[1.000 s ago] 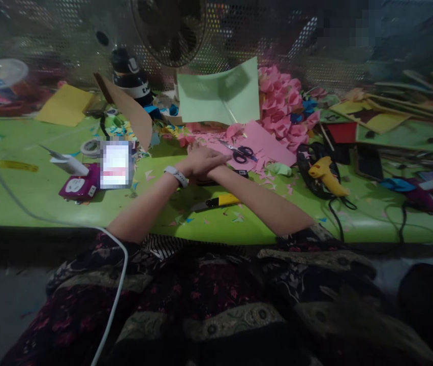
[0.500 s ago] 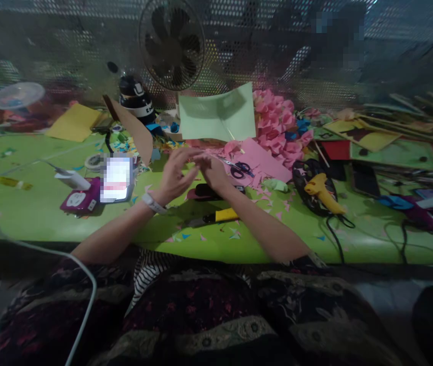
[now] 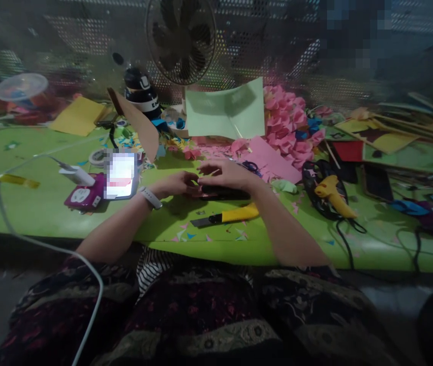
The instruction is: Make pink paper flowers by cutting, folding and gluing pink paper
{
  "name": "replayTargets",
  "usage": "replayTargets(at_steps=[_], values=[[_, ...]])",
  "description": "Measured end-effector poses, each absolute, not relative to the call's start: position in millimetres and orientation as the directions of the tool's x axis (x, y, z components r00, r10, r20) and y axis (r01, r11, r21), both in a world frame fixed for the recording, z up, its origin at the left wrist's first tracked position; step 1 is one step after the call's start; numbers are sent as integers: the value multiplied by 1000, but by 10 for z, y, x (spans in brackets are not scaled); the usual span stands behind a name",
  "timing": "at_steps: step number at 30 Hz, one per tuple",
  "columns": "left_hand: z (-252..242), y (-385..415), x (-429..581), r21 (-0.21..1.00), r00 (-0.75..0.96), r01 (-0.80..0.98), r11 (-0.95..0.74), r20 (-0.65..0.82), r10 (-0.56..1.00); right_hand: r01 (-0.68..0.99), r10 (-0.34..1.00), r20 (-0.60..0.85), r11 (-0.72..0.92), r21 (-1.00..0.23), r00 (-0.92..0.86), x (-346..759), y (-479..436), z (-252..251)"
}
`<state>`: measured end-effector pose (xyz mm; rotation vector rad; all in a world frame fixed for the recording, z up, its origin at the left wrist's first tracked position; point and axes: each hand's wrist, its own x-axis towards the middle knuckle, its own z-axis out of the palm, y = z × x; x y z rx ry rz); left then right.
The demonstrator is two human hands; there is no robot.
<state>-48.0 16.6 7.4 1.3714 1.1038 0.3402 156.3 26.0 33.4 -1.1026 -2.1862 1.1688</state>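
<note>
My left hand, with a white band at the wrist, lies low over the green table, its fingers loosely apart and pointing right. Its fingertips are close to the left end of a long black object with a reddish edge; contact cannot be made out. Just above that object is my right hand, palm down, fingers stretched to the left. Nothing shows in either hand. Nearer me lies a yellow-handled cutter knife, blade to the left, partly behind my right forearm. Scissors show partly behind my right hand.
Pink paper flowers are heaped behind a pink sheet. A pale green sheet stands at the back. At right lies a yellow glue gun; at left are a lit phone, a purple socket block and a white cable.
Both hands have come down toward the table and the black object, from a raised position near the scissors. My right hand now covers part of the scissors. The view has shifted slightly.
</note>
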Motion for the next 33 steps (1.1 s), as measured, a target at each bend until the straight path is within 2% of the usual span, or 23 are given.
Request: replayTargets(at_steps=[4,10,16,20,24,26,27,30,33], values=[[42,166,-471,888,479,378,263,-431,765,627,691,-169,490,-606,-703,1642,189,450],[15,171,-502,903,534,399,158,-369,761,720,726,-159,582,-379,-670,1601,111,528],[150,258,-639,936,519,321,143,-300,800,754,773,-102,567,-331,-626,1729,160,572],[208,354,-764,977,359,200,76,-145,922,837,860,-46,480,-264,-508,1834,290,457],[192,379,-791,980,309,162,117,-163,937,908,925,-10,370,-195,-379,1843,372,372],[176,371,-772,978,320,154,138,-182,930,903,930,47,366,-226,-365,1803,363,387],[167,368,-760,979,329,150,139,-182,927,880,923,92,383,-280,-373,1775,347,406],[135,366,-726,987,349,118,108,-144,926,708,899,181,428,-562,-399,1683,273,459],[107,372,-708,993,378,100,60,-94,921,499,890,156,377,-781,-428,1609,225,444]])
